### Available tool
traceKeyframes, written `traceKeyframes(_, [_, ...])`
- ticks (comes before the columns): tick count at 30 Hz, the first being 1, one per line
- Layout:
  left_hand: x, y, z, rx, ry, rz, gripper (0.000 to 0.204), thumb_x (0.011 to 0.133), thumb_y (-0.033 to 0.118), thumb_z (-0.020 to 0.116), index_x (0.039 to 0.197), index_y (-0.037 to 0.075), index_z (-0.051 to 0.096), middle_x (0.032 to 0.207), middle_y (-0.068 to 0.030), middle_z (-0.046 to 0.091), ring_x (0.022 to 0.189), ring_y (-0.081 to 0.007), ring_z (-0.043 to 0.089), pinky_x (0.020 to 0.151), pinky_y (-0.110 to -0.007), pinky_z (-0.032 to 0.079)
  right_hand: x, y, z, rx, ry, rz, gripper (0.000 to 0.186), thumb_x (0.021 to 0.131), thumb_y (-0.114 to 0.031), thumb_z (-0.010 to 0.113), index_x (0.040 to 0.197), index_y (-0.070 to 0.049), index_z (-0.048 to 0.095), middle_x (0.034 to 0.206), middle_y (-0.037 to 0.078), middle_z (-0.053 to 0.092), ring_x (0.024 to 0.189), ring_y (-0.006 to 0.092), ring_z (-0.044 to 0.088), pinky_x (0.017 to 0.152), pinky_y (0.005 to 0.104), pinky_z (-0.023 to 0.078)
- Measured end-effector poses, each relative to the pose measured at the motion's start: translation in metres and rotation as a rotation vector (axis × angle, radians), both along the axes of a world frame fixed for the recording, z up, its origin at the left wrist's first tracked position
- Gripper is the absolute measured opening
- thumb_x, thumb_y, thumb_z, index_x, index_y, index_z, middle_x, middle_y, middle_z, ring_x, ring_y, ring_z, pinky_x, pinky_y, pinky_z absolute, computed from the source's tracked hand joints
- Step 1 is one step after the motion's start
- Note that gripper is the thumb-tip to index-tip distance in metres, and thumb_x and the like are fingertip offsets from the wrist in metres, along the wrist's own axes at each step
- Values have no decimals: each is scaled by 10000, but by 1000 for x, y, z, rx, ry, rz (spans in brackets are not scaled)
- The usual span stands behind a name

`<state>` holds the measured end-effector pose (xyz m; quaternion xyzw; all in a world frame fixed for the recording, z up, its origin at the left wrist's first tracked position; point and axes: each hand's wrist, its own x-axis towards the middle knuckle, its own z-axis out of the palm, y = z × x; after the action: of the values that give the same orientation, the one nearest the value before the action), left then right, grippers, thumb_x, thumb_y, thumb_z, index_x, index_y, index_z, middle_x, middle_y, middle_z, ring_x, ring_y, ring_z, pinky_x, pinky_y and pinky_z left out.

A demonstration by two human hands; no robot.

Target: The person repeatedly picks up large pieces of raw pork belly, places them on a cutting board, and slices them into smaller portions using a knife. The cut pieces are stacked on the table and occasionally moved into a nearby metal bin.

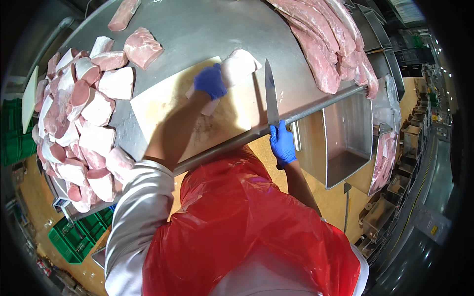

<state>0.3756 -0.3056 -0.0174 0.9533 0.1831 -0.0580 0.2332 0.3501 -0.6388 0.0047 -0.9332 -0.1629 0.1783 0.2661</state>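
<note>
My left hand (211,82), in a blue glove, has its fingers curled over a pale, fat-covered piece of pork loin (240,66) on a white cutting board (163,106). Part of the meat pokes out below the wrist; the hand hides the rest. In my right hand (283,144), also gloved in blue, is the handle of a long knife (271,93). Its blade points away from me, upright in the view, right of the board and apart from the meat. Light falls on the board, with my arm's shadow across it.
Many cut loin pieces (98,135) are heaped on the steel table (197,24) at left. Long whole loins (326,44) lie at far right. The table's rounded edge (321,106) runs before me. Beyond it stand a metal bin (348,143) and, lower left, green crates (74,239).
</note>
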Motion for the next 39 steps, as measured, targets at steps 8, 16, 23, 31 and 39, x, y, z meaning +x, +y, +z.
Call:
traceKeyframes(8, [-122,15,52,83,364,-24,1266,640,540,856,1611,117,162,1509,-251,399,1360,-424,446,1022,-663,381,-43,-2,-8,-167,-92,185,258,1021,-261,543,1164,-49,506,758,265,663,712,500,636,609,603,487])
traceKeyframes(16, [-285,91,-7,-142,-174,427,1079,707,521,856,1505,-26,378,1402,-322,495,1339,-440,468,1118,-459,394,-69,72,-27,-190,-245,591,124,993,-137,468,1057,-32,455,708,205,630,667,413,667,561,506,532])
traceKeyframes(23, [-313,91,19,-264,-28,565,926,789,471,808,1461,-49,439,1362,-321,531,1308,-412,511,1106,-426,410,-67,152,-3,-43,-5,431,216,971,-88,413,1148,36,413,775,301,644,786,503,656,697,570,525])
traceKeyframes(31, [-212,6,20,97,-91,119,978,790,465,777,1500,-42,335,1489,-258,416,1417,-405,376,1157,-571,296,-70,153,6,-144,31,460,218,1012,-156,409,1101,42,389,788,351,637,774,540,630,694,612,481])
traceKeyframes(39, [-148,-14,6,272,79,131,1167,712,530,814,1527,-69,232,1489,-257,385,1414,-390,357,1136,-659,254,-59,152,10,-252,-8,436,219,1030,-190,434,1101,15,399,770,343,636,752,531,632,674,613,487])
